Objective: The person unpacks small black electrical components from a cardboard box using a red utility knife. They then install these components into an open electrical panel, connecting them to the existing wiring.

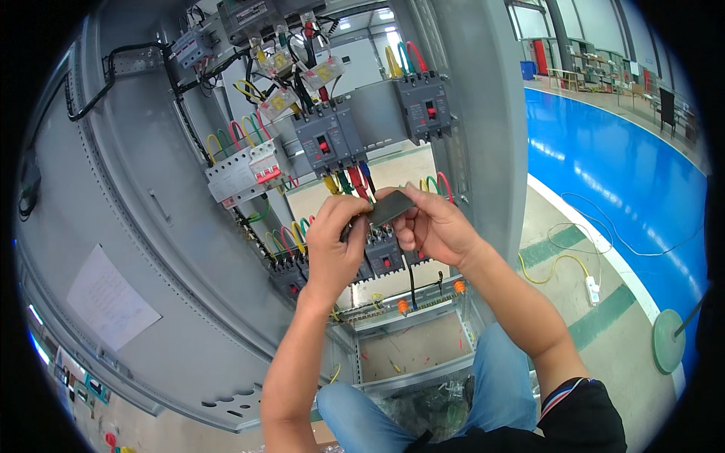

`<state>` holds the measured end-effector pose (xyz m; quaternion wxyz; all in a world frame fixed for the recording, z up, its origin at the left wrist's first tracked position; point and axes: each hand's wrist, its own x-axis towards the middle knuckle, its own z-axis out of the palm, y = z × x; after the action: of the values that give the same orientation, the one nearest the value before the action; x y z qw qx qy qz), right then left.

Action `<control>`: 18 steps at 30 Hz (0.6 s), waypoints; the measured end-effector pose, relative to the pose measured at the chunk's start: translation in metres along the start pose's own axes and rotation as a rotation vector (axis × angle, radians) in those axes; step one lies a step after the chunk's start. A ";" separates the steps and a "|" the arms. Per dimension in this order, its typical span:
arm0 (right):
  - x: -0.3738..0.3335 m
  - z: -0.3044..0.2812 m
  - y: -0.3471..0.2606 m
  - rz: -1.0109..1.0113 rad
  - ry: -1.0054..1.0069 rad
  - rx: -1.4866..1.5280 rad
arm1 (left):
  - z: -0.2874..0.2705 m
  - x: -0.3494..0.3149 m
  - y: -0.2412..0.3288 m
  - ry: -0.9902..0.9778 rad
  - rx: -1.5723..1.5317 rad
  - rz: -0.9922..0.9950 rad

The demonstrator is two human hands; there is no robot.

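Both of my hands are raised in front of the open electrical cabinet, gripping a small dark grey flat plate [390, 207] between them. My left hand [336, 235] pinches its left end, with the fingers curled. At the other end, my right hand [438, 226] has its thumb and fingers closed on the edge. Just beyond the hands stands a grey circuit breaker [329, 136] with a red switch, and coloured wires run down from it. Behind and below them is a row of smaller breakers [385, 258], partly hidden by my hands.
A second breaker [424, 106] sits at upper right, and white miniature breakers [249, 172] at left. The cabinet door [136, 226] carries a paper sheet [113, 298]. Orange insulators [403, 306] stand on the lower frame. On the floor at right lie a power strip [592, 290] and cable.
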<state>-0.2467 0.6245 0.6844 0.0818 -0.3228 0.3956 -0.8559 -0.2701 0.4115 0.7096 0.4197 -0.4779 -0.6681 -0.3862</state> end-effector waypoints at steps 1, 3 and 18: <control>0.002 0.002 -0.002 -0.033 -0.010 0.008 | -0.001 0.006 -0.004 -0.018 0.017 -0.013; 0.006 0.009 -0.007 -0.038 0.050 -0.076 | -0.004 0.016 -0.011 -0.034 0.053 0.025; 0.052 0.021 -0.057 -0.498 0.398 -0.790 | -0.033 0.160 -0.032 0.164 0.945 0.334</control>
<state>-0.2670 0.6295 0.7617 -0.3300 -0.2442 0.6082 -0.6794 -0.3250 0.4235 0.8667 0.6971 -0.3043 -0.6492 -0.0058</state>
